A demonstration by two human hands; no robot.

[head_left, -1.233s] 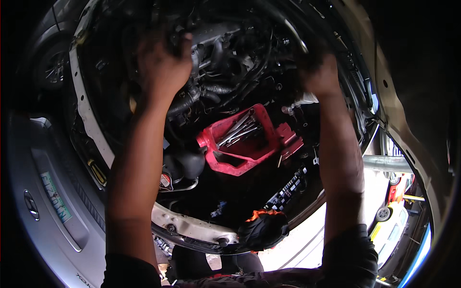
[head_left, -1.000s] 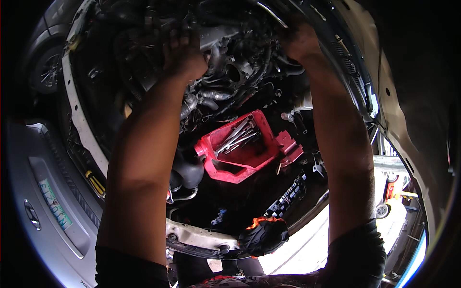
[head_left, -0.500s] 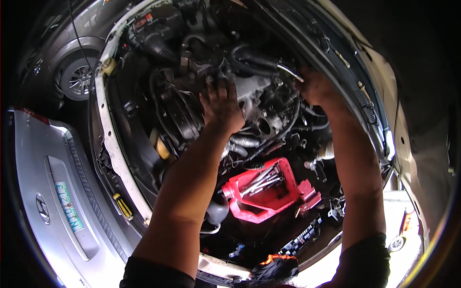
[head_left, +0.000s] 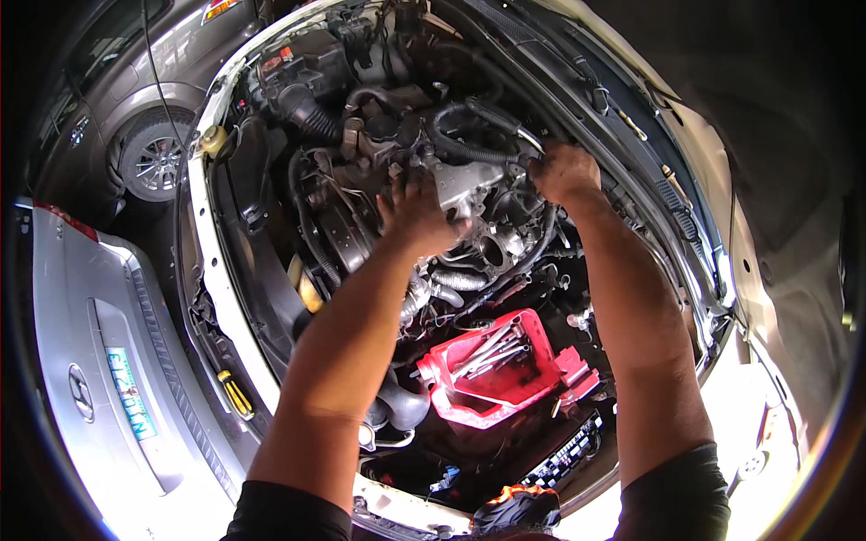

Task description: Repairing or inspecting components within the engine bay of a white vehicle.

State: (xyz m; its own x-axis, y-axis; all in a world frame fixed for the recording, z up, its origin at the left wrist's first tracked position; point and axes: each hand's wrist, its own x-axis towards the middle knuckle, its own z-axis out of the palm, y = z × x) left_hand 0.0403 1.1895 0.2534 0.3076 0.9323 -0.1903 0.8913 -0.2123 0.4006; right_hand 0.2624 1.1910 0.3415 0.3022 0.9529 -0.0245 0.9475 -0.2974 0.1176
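My left hand (head_left: pixel 419 215) lies with its fingers spread over the top of the car engine (head_left: pixel 465 183), beside a silvery metal cover. It holds nothing that I can see. Toward the back of the engine bay, my right hand (head_left: pixel 568 171) has its fingers curled down by the black corrugated hose (head_left: pixel 478 144). Close to those fingertips shows a short shiny metal piece (head_left: pixel 530 139). What the right fingers close on is hidden beneath them. A round open port (head_left: pixel 492 251) in the engine sits between my forearms.
A cut-open red plastic container (head_left: pixel 478 417) with several wrenches and sockets (head_left: pixel 492 352) rests in the bay. Yellow-handled pliers (head_left: pixel 236 395) lie at the front edge. A silver car (head_left: pixel 99 298) and a dark car (head_left: pixel 117 90) stand to the left. The raised hood (head_left: pixel 749 207) is at right.
My right hand has shifted slightly left, nearer to the hose, and less of the shiny metal piece shows. My left hand stays on the engine. The view is brighter and a little shifted.
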